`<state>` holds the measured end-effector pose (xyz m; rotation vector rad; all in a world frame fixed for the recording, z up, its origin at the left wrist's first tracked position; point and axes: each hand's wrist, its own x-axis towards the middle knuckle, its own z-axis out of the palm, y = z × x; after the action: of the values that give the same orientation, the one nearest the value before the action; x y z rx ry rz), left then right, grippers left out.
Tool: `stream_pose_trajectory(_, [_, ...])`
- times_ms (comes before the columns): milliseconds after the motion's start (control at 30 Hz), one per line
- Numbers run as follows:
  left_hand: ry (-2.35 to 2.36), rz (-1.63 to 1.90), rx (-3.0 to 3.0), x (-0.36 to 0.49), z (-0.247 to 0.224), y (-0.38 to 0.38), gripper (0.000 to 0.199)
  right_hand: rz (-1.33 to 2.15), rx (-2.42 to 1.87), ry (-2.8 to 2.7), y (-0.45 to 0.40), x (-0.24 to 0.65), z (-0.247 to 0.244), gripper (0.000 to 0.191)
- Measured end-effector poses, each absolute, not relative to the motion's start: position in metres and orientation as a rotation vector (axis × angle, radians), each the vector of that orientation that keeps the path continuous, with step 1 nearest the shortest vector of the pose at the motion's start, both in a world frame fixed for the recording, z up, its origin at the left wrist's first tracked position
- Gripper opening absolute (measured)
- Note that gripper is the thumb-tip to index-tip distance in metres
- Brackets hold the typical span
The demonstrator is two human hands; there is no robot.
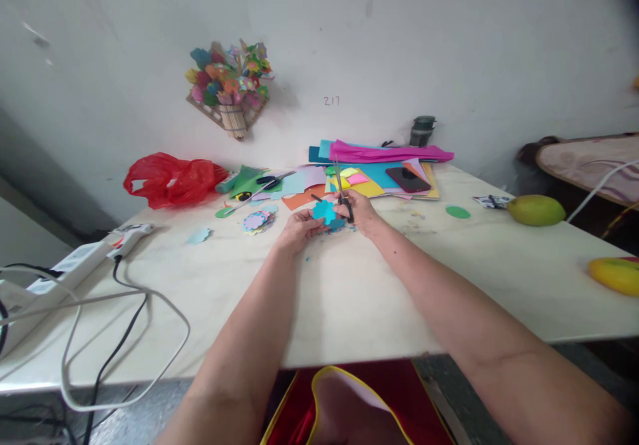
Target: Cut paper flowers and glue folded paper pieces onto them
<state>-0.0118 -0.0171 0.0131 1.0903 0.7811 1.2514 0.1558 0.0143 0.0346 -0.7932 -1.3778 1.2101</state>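
Between my hands, above the marble-patterned table, is a bright blue paper flower [324, 213] with a scalloped edge. My left hand [298, 228] pinches it at its left and lower side. My right hand [360, 210] grips dark-handled scissors [345, 200] whose blades point away from me, toward the back wall; its fingertips also reach the flower's right edge. Small blue paper scraps [337, 225] lie on the table just beneath. To the left sits a small stack of scalloped paper pieces [258, 221], with a pale blue scalloped piece [200, 235] farther left.
Coloured paper sheets [309, 177], a second pair of scissors [269, 182], a phone [408, 179] and a red plastic bag [172, 180] line the back. A green paper circle [458, 212] and a mango [536, 210] lie right. Cables and a power strip [70, 269] occupy the left.
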Motion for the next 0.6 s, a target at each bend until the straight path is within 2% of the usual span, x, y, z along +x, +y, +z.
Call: stream_pose_trajectory(600, [1.047, 1.497, 1.071, -0.0167, 0.0164, -0.0177, 0.036, 1.243, -0.943, -1.389, 0.0139, 0.1570, 0.0351, 0.040])
